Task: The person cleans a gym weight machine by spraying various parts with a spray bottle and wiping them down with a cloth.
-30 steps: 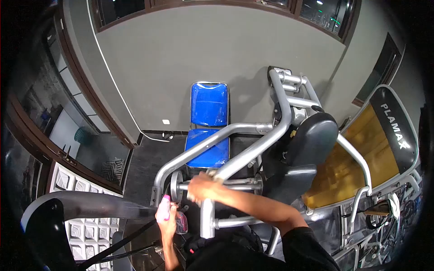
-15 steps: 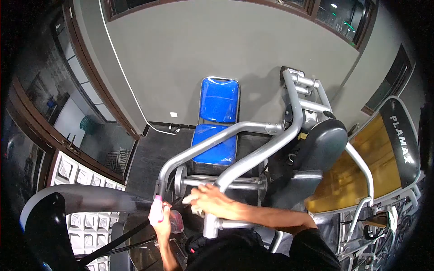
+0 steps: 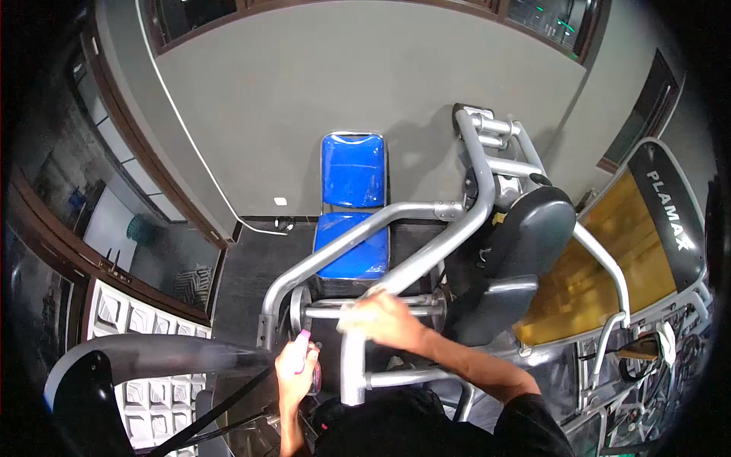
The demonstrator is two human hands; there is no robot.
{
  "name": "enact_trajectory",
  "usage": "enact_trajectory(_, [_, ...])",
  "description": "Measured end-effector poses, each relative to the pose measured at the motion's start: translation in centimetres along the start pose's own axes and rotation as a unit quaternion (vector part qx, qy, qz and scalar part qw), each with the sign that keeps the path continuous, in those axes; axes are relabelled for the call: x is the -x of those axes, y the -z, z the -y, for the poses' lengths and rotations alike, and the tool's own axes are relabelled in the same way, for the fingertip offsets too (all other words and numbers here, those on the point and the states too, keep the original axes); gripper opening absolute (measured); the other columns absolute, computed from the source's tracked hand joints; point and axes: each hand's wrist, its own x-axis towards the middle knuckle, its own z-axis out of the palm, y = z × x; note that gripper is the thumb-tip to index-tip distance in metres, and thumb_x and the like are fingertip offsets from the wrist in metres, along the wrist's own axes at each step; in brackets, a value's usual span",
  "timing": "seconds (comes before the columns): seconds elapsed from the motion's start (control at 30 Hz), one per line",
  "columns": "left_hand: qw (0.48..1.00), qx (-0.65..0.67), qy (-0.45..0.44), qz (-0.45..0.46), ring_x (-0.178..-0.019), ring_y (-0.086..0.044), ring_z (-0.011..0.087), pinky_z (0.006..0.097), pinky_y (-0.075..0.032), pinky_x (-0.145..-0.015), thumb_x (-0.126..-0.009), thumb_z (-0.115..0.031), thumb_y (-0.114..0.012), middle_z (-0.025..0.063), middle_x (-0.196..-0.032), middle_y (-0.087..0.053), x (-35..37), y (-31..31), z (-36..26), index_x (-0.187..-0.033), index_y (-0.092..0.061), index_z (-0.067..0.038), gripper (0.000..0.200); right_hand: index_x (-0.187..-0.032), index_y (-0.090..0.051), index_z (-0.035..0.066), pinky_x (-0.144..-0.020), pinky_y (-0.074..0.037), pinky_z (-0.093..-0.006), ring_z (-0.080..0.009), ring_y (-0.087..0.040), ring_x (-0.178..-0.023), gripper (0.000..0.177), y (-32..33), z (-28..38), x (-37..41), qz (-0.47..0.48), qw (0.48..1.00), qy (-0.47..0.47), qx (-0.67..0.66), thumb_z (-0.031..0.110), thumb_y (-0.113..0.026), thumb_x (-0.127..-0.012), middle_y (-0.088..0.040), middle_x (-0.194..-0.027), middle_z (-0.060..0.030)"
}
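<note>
My left hand (image 3: pixel 289 381) is closed around a spray bottle (image 3: pixel 303 341) with a pink and white head; its clear, pinkish body shows partly behind my fingers. My right hand (image 3: pixel 390 320) presses a pale cloth (image 3: pixel 353 317) against the bend of a thick silver tube (image 3: pixel 352 373) on a gym machine. Most of the cloth is hidden under the palm, and the fingers are slightly blurred. Right of that hand is the machine's black padded seat (image 3: pixel 499 305), with a black backrest (image 3: pixel 537 228) above it.
A blue chair (image 3: pixel 352 171) stands against the grey wall behind the machine's silver arms. At lower left a dark curved machine part (image 3: pixel 183 354) juts in, near white patterned panels (image 3: pixel 145 392). A yellow-and-black PLAMAX panel (image 3: pixel 609 266) stands right; a glass door (image 3: pixel 114 198) is left.
My right hand has moved right and up with the cloth, onto the tube's bend. My left hand has shifted slightly right with the spray bottle. The camera view has turned a little.
</note>
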Motion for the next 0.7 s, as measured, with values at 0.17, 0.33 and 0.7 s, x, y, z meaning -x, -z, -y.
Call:
enact_trajectory(0.17, [0.999,-0.016,-0.039,0.02,-0.056,-0.058,0.0085,0.0236,-0.048,-0.053,-0.083,0.0,-0.064,0.0045,-0.072,-0.062,-1.5,-1.2,-0.1,-0.09,-0.059,0.0,0.008,-0.103,-0.061,0.007,-0.084,-0.046,-0.0342,-0.0207,-0.054,-0.099,0.038,-0.1,-1.9,1.3,0.02,0.992,0.121,-0.036,0.034,-0.07,-0.077,-0.058,-0.107,-0.0037])
enact_trajectory(0.33, [0.998,-0.03,-0.051,0.032,-0.055,-0.058,0.0086,0.0239,-0.048,-0.052,-0.083,0.001,-0.064,0.0047,-0.072,-0.063,-2.0,-2.0,-1.0,-0.091,-0.059,0.0,0.009,-0.103,-0.065,0.022,-0.082,-0.045,-0.0378,-0.0211,-0.053,-0.101,0.023,4.4,-8.5,6.4,0.075,0.985,0.075,0.132,0.028,-0.063,-0.08,-0.058,-0.114,-0.0029])
enact_trajectory(0.7, [0.992,-0.101,-0.023,0.078,-0.062,-0.061,0.0124,0.0266,-0.048,-0.059,-0.079,-0.004,-0.068,0.0068,-0.074,-0.064,-3.9,-3.1,-1.0,-0.088,-0.063,-0.001,0.011,-0.099,-0.066,0.014,-0.079,-0.049,-0.0371,-0.0285,-0.056,-0.093,0.032,1.2,-5.9,9.2,-0.09,0.949,-0.293,0.079,0.005,-0.07,-0.068,-0.054,-0.107,-0.0116])
